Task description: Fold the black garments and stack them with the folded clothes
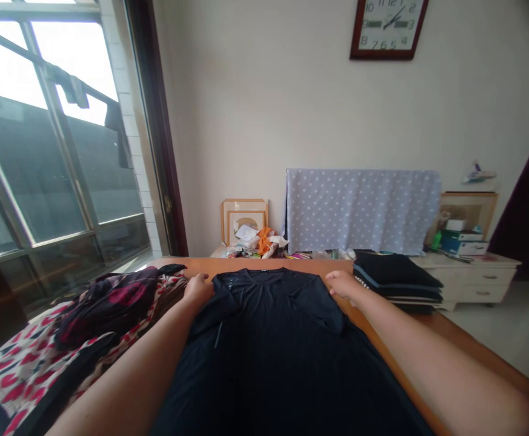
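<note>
Dark navy shirt [286,345]: spread flat on the counter, thin soft knit with small creases; it is the landmark for every place below.
Long axis: runs near to far, with the neckline pointing away from the person toward the wall and the body running off the bottom of the view.
Sleeves: 2, short, angled down and outward along the shirt's sides; small pale marks show near the left shoulder.
Left hand [198,289]: at the shirt's far left shoulder, fingers curled beside the cloth; whether its grip pinches fabric cannot be told.
Right hand [342,284]: at the shirt's far right shoulder, fingers bent; I cannot tell whether this grip is closed on cloth either.
Counter [307,264]: smooth, orange-brown, beneath the shirt.
Folded stack [398,275]: right of the shirt, neat flat layers, mostly black with a grey-blue edge.
Loose clothes [109,303]: left of the shirt, a rumpled heap, dark with magenta patches, above red-and-white printed fabric [12,357].
Dotted cloth [359,209]: beyond the shirt, pale grey-blue with white spots, draped in a wide rectangle.
</note>
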Demonstrator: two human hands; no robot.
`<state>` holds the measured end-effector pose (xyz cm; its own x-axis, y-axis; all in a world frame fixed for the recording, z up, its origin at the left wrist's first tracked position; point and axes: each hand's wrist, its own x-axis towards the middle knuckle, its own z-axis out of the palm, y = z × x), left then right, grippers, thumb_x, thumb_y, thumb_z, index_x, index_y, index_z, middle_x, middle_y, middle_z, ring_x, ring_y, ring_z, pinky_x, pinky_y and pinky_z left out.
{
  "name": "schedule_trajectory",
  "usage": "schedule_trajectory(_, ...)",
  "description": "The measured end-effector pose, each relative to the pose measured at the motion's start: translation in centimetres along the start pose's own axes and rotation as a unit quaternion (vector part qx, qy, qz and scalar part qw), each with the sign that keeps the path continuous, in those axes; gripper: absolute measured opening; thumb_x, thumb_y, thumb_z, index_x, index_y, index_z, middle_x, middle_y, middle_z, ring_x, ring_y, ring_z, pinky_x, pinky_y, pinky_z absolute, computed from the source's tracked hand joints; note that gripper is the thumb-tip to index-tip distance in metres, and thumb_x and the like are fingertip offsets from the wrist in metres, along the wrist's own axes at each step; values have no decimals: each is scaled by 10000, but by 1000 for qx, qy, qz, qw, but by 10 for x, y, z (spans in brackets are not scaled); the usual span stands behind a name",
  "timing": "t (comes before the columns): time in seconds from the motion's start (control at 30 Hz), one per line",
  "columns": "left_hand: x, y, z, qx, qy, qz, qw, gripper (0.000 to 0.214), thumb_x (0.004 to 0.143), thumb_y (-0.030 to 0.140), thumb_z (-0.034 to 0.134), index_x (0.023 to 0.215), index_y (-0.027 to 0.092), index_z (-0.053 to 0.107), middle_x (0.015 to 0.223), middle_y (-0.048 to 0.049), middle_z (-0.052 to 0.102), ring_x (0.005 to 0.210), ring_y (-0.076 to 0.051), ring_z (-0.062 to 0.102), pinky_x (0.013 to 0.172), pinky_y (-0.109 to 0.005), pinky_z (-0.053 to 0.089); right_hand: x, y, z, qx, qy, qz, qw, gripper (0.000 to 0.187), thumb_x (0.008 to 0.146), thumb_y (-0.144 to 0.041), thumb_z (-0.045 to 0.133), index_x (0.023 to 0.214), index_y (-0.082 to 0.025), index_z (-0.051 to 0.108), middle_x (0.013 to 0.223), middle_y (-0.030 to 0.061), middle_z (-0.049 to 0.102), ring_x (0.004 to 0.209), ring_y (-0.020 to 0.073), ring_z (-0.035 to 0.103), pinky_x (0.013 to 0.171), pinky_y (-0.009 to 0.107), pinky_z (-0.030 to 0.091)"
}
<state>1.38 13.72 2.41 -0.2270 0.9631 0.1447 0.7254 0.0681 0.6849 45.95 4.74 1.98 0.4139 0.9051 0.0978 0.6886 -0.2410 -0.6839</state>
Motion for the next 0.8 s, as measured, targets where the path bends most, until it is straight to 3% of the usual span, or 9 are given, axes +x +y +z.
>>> schedule_trajectory(0.1, 18, 6, 18, -8, -3, -8, 1000, 645, 728, 172, 648, 1364, 122, 554, 1029, -140, 751, 732, -233, 725, 668, -286, 511, 29, -4, 15, -33, -17, 3, 999, 257, 755, -234, 624, 987, -182, 722, 639, 40, 691, 576, 172, 655, 502, 217, 415)
schedule_trajectory(0.23, 38, 8, 42, -7, -7, -19, 1000, 787, 727, 164, 654, 1480, 150, 423, 1036, -137, 746, 764, -262, 723, 645, -305, 509, 57, -11, 31, -81, -26, -19, 996, 475, 725, -250, 691, 1199, -215, 676, 907, 76, 747, 811, 228, 706, 694, 269, 512)
schedule_trajectory(0.33, 50, 2, 59, 3, -13, -31, 999, 865, 717, 153, 664, 1517, 160, 337, 1051, -141, 735, 799, -277, 716, 632, -306, 501, 69, -12, 43, -112, -37, -37, 992, 668, 694, -295, 748, 1340, -225, 597, 1151, 118, 707, 1026, 286, 677, 865, 325, 511)
schedule_trajectory(0.43, 61, -6, 71, 17, -24, -43, 999, 864, 696, 160, 699, 1486, 169, 348, 1046, -146, 723, 816, -284, 707, 629, -302, 493, 75, -8, 54, -137, -56, -50, 988, 786, 680, -334, 780, 1416, -218, 531, 1312, 144, 629, 1142, 316, 628, 956, 355, 477)
schedule_trajectory(0.63, 74, -12, 85, 49, -32, -62, 996, 696, 657, 217, 740, 1299, 116, 491, 920, -157, 703, 721, -255, 671, 598, -310, 481, 80, 2, 63, -167, -76, -74, 980, 865, 674, -354, 804, 1450, -158, 476, 1310, 175, 615, 1086, 292, 642, 913, 331, 483)
schedule_trajectory(0.73, 69, -11, 88, 69, -20, -49, 996, 516, 633, 223, 736, 1120, 115, 606, 865, -156, 696, 728, -263, 659, 602, -324, 473, 80, 3, 63, -178, -68, -83, 978, 757, 680, -305, 790, 1377, -138, 547, 1216, 166, 660, 1021, 272, 653, 854, 301, 489)
schedule_trajectory(0.8, 63, -11, 89, 66, -28, -33, 997, 395, 627, 202, 720, 1011, 129, 658, 795, -126, 695, 698, -248, 655, 601, -316, 464, 80, 2, 64, -185, -64, -86, 977, 588, 701, -270, 763, 1263, -155, 634, 1110, 131, 700, 955, 251, 662, 813, 284, 485)
